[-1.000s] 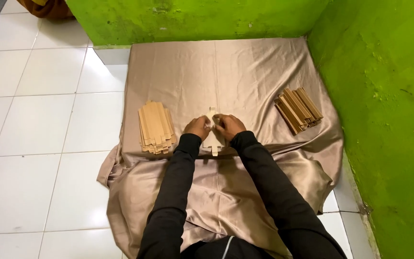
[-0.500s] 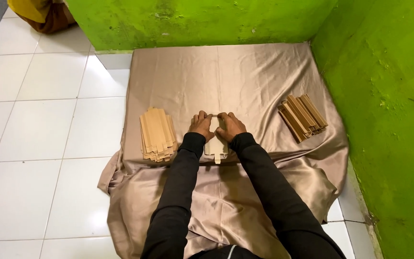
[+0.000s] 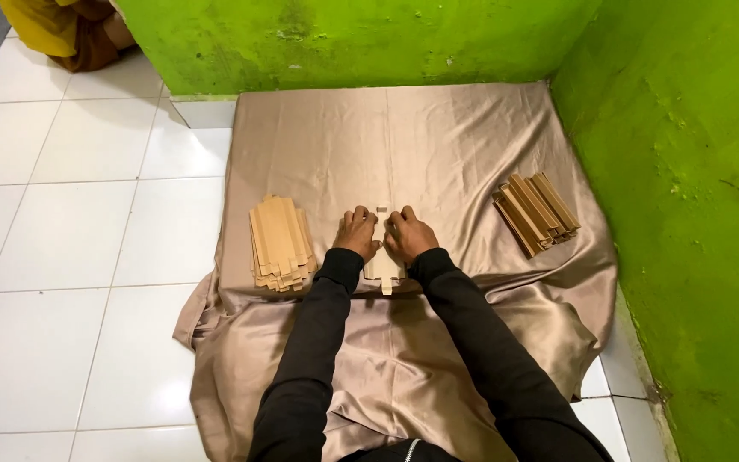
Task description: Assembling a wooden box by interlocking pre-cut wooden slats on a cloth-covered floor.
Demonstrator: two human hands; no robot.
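Both hands, left hand (image 3: 357, 233) and right hand (image 3: 409, 234), press flat (fingers together) on a pale flat cardboard cutout (image 3: 383, 267) lying on the beige satin cloth (image 3: 404, 137).

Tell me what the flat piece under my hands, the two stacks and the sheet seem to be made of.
Flat piece: thin pale card, matte, with cut tabs. Left stack: probably the same card, light tan, flat-edged. Right stack: darker brown, card or thin wood; unclear. Sheet: beige satin-like fabric, soft sheen, creases.

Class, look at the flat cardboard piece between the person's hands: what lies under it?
The flat cardboard piece lies on the beige cloth, with the left hand and right hand pressing on it. Anything between piece and cloth is covered.
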